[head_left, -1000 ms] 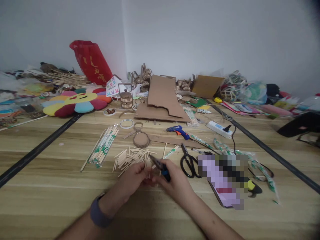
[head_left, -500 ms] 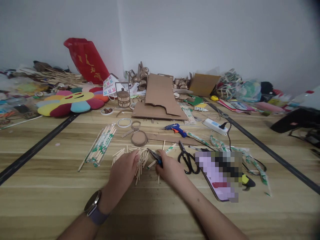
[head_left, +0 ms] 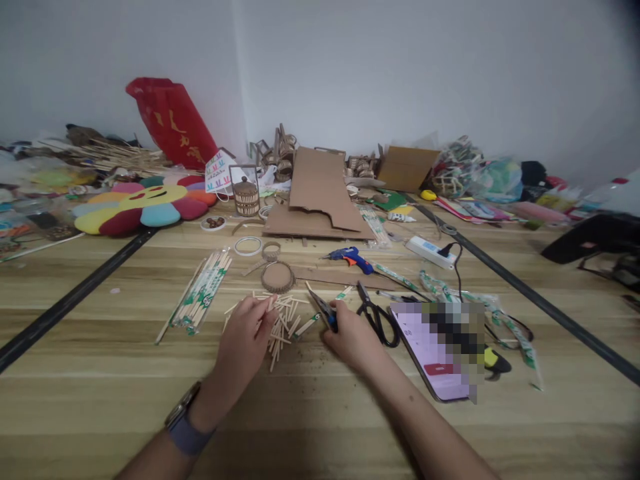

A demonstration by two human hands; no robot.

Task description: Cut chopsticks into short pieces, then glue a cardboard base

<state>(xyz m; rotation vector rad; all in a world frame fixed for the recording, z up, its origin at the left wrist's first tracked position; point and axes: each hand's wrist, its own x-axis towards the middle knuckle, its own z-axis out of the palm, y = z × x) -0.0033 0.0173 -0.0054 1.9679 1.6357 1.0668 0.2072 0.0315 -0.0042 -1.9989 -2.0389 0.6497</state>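
My left hand [head_left: 243, 343], wearing a watch [head_left: 184, 407], is over the left part of a pile of short wooden sticks [head_left: 284, 323]. Its thumb and fingers are pinched together, with what looks like one short stick between the tips. Closed around the blue handles of a pair of pliers [head_left: 323, 307] is my right hand [head_left: 355, 337]. The plier jaws point up and left, beside the pile. Part of the pile is hidden behind my left hand. Just beyond it lies a round cardboard piece with a ridged rim [head_left: 278, 277].
Black scissors [head_left: 376, 317] and a phone [head_left: 430, 360] lie right of my right hand. A blue glue gun [head_left: 350, 257] and cardboard sheets [head_left: 317, 190] are farther back. Wrapped chopsticks [head_left: 205, 293] lie to the left. A power strip [head_left: 431, 252] with a cable stands at the right.
My right hand and the pliers have moved right, away from the pile. My left hand has shifted slightly left, with its fingers lifted and pinched. The long stick beside my right hand no longer shows.
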